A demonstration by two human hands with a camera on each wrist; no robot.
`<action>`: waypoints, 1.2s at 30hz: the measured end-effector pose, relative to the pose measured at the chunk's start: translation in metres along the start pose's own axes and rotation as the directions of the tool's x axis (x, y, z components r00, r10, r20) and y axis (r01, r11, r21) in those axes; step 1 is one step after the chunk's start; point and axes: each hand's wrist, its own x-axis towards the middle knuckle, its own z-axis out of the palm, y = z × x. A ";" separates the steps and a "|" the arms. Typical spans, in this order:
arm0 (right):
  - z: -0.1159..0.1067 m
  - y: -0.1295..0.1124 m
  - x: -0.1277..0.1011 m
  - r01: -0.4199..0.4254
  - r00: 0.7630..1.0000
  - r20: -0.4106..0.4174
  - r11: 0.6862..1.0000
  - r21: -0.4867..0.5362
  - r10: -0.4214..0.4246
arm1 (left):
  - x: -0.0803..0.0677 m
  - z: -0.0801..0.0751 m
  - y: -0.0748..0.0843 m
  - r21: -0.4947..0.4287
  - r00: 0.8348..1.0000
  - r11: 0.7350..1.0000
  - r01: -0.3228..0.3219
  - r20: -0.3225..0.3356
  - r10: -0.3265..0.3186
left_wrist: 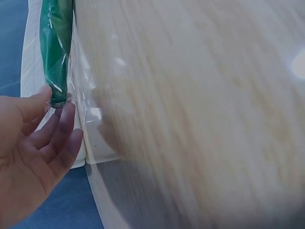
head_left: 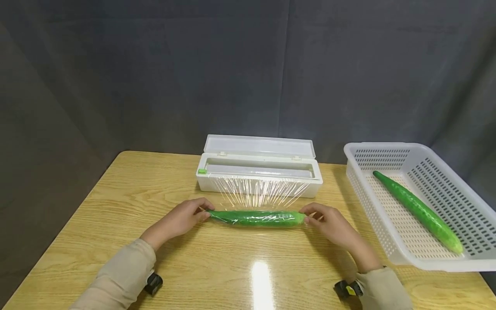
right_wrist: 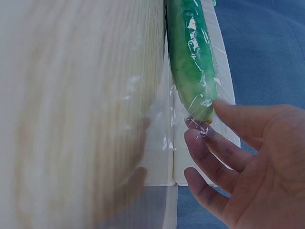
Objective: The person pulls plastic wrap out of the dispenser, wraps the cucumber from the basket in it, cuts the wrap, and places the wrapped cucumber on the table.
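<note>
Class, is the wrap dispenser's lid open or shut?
Open: the dispenser lid stands tipped back, and film stretches out to the cucumber.

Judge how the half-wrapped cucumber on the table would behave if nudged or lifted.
The cucumber is long and round, so it would probably roll. It looks stiff, spanning straight between both hands. The glossy film likely makes it slippery, and it is still attached to the dispenser.
</note>
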 end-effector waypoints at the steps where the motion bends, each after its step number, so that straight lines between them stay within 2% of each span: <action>1: 0.000 0.000 0.001 -0.003 1.000 0.001 1.000 -0.005 0.003 | 0.000 0.000 0.000 0.003 1.000 1.000 0.002 -0.003 -0.002; 8: -0.002 0.001 0.009 -0.011 1.000 0.028 1.000 -0.024 0.011 | 0.001 0.000 0.002 0.035 0.999 0.999 0.018 -0.030 -0.017; 15: -0.005 0.001 0.016 -0.044 0.996 0.078 0.999 0.013 0.043 | 0.003 0.000 0.003 0.039 0.998 0.998 0.045 -0.044 -0.043; 22: -0.007 0.002 0.017 -0.020 0.998 0.051 0.999 -0.030 0.021 | 0.003 0.000 -0.002 0.006 0.997 0.998 0.055 -0.056 -0.055; 30: -0.012 -0.003 0.016 0.022 0.996 -0.082 0.994 -0.104 -0.031 | -0.002 -0.003 0.002 0.081 0.985 0.997 -0.006 -0.169 0.020; 32: -0.011 -0.005 0.017 0.049 0.995 -0.085 0.993 -0.108 -0.058 | -0.002 -0.003 0.004 0.106 0.985 0.994 -0.029 -0.166 0.047; 36: -0.008 -0.011 0.018 0.096 0.995 -0.023 0.989 -0.112 -0.099 | 0.000 -0.001 0.006 0.160 0.989 0.985 -0.072 -0.117 0.092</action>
